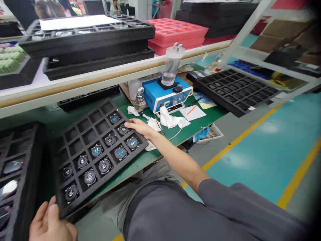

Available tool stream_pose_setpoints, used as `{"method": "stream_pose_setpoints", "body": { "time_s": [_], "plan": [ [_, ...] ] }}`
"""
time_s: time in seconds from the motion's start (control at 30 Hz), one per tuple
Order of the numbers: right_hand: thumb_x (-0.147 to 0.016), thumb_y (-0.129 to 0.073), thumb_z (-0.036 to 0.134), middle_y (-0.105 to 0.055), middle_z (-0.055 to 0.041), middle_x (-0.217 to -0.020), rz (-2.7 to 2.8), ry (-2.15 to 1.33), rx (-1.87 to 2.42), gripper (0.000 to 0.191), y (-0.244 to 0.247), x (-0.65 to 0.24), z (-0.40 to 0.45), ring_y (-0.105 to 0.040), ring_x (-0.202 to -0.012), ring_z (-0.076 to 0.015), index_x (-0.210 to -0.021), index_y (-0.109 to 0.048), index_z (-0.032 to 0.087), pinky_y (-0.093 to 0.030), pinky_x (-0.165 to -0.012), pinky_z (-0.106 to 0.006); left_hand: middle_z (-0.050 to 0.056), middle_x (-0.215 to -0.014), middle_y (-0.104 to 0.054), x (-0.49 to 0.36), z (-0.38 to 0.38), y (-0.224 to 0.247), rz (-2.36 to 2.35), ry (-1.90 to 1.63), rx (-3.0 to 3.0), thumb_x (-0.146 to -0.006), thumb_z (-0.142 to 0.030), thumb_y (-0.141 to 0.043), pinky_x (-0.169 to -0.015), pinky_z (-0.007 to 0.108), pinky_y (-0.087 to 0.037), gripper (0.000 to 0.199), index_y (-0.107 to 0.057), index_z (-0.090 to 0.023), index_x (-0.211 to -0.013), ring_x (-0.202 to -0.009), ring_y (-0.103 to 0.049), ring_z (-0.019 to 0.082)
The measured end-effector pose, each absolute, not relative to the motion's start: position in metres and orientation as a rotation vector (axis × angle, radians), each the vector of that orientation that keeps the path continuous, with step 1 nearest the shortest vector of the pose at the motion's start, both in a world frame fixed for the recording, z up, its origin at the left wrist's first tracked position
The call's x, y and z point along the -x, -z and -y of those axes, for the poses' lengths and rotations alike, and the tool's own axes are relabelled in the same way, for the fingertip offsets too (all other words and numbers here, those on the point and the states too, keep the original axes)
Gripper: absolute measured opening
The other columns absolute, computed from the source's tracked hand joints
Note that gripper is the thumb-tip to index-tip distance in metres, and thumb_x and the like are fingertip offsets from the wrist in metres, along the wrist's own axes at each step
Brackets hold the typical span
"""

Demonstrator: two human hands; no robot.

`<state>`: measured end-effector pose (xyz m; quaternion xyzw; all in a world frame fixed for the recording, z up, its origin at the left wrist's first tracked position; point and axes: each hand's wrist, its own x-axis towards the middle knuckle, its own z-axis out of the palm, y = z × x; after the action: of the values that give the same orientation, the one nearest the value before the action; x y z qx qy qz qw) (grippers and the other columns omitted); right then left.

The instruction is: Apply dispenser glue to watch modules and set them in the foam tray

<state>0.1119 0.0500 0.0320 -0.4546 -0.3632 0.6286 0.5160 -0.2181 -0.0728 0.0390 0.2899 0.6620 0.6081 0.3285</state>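
Note:
A black foam tray (86, 135) lies tilted across the bench in front of me, its near left corner reaching past the bench edge. Several round dark parts, like small speakers or fans, sit in its nearer and right-hand pockets; some have blue centres. On the tray's right edge rests my right hand (139, 127), thumb over the rim beside a round part (123, 129), the other fingers partly hidden. My left hand (51, 222) is at the near left corner, fingers curled against it; its exact hold is partly hidden.
Left stands another black tray (27, 187) with glossy parts. A blue device (160, 95) carries a clear container (172, 65); white wipes (172, 118) and a glass bottle (139, 100) are nearby. A shelf rail (100, 75) crosses above; a large black tray (235, 88) lies at right.

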Motion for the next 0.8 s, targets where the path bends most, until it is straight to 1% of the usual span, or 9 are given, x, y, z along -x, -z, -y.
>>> {"method": "stream_pose_setpoints", "body": {
  "time_s": [0.03,0.1,0.2,0.3,0.4,0.5,0.6,0.7,0.8],
  "plan": [
    [-0.084,-0.077,0.04,-0.075,-0.0017,-0.082,0.868,-1.513,1.041,0.029,-0.034,-0.117,-0.047,-0.069,-0.066,-0.0144,-0.096,-0.063,0.018,-0.06,-0.063,-0.026,-0.026,-0.101,-0.076,0.216,0.073,-0.042,-1.763,-1.677,-0.732,-0.065,-0.033,-0.083,-0.114,0.04,-0.051,0.027,-0.074,-0.049,-0.085,-0.133,-0.06,0.02],
    [-0.084,-0.077,0.039,-0.076,-0.0016,-0.082,0.872,-1.529,0.985,0.028,-0.039,-0.13,-0.04,-0.07,-0.066,-0.0144,-0.098,-0.065,0.018,-0.061,-0.067,-0.027,-0.022,-0.102,-0.078,0.209,0.071,-0.048,-1.701,-1.663,-0.7,-0.067,-0.037,-0.081,-0.124,0.048,-0.038,0.014,-0.075,-0.042,-0.078,-0.14,-0.054,0.023],
    [-0.084,-0.076,0.035,-0.077,-0.0019,-0.083,0.844,-1.574,0.945,0.026,-0.046,-0.148,-0.026,-0.071,-0.065,-0.0147,-0.101,-0.067,0.017,-0.062,-0.07,-0.028,-0.015,-0.102,-0.079,0.198,0.068,-0.051,-1.56,-1.481,-0.552,-0.075,-0.046,-0.071,-0.116,0.055,-0.049,0.01,-0.075,-0.037,-0.076,-0.135,-0.059,0.028],
    [-0.083,-0.077,0.035,-0.078,-0.0035,-0.08,0.785,-1.58,0.939,0.028,-0.054,-0.164,-0.008,-0.072,-0.065,-0.0172,-0.101,-0.069,0.016,-0.063,-0.07,-0.031,-0.004,-0.088,-0.082,0.195,0.071,-0.05,-1.4,-1.373,-0.447,-0.073,-0.038,-0.073,-0.098,0.051,-0.063,0.011,-0.077,-0.031,-0.08,-0.108,-0.075,0.03],
    [-0.088,-0.066,0.058,-0.077,-0.007,-0.08,0.712,-1.525,0.94,0.045,-0.064,-0.183,0.016,-0.076,-0.08,-0.024,-0.1,-0.07,0.015,-0.064,-0.075,-0.04,0.003,-0.085,-0.082,0.186,0.08,-0.058,-1.289,-1.378,-0.423,-0.073,-0.028,-0.071,-0.092,0.044,-0.065,0.019,-0.078,-0.023,-0.09,-0.083,-0.079,0.025],
    [-0.089,-0.043,0.081,-0.076,-0.0101,-0.086,0.623,-1.173,0.934,0.072,-0.082,-0.198,0.059,-0.074,-0.1,-0.03,-0.105,-0.071,0.017,-0.062,-0.083,-0.049,0.001,-0.091,-0.082,0.155,0.089,-0.076,-1.234,-1.44,-0.487,-0.08,-0.03,-0.067,-0.093,0.04,-0.065,0.026,-0.078,-0.023,-0.102,-0.085,-0.079,0.023],
    [-0.088,-0.026,0.087,-0.077,-0.012,-0.103,0.509,-0.763,0.913,0.083,-0.1,-0.194,0.113,-0.071,-0.111,-0.0309,-0.113,-0.07,0.02,-0.06,-0.089,-0.053,-0.002,-0.103,-0.081,0.104,0.093,-0.093,-1.067,-1.43,-0.733,-0.088,-0.037,-0.063,-0.096,0.04,-0.063,0.033,-0.075,-0.031,-0.118,-0.105,-0.076,0.025],
    [-0.089,-0.037,0.08,-0.075,-0.0112,-0.116,0.392,-0.498,0.94,0.07,-0.106,-0.178,0.149,-0.071,-0.111,-0.0293,-0.12,-0.066,0.024,-0.06,-0.093,-0.05,-0.004,-0.112,-0.079,0.037,0.101,-0.092,-0.88,-1.316,-0.839,-0.09,-0.04,-0.061,-0.095,0.038,-0.063,0.033,-0.073,-0.035,-0.12,-0.114,-0.072,0.024],
    [-0.082,-0.064,0.054,-0.076,-0.0054,-0.115,0.179,-0.288,0.955,0.053,-0.097,-0.182,0.172,-0.073,-0.106,-0.0259,-0.129,-0.059,0.029,-0.062,-0.091,-0.046,-0.003,-0.111,-0.079,-0.031,0.126,-0.075,-0.772,-1.082,-0.826,-0.086,-0.042,-0.068,-0.088,0.033,-0.063,0.033,-0.072,-0.033,-0.117,-0.106,-0.074,0.022]
  ]
}}
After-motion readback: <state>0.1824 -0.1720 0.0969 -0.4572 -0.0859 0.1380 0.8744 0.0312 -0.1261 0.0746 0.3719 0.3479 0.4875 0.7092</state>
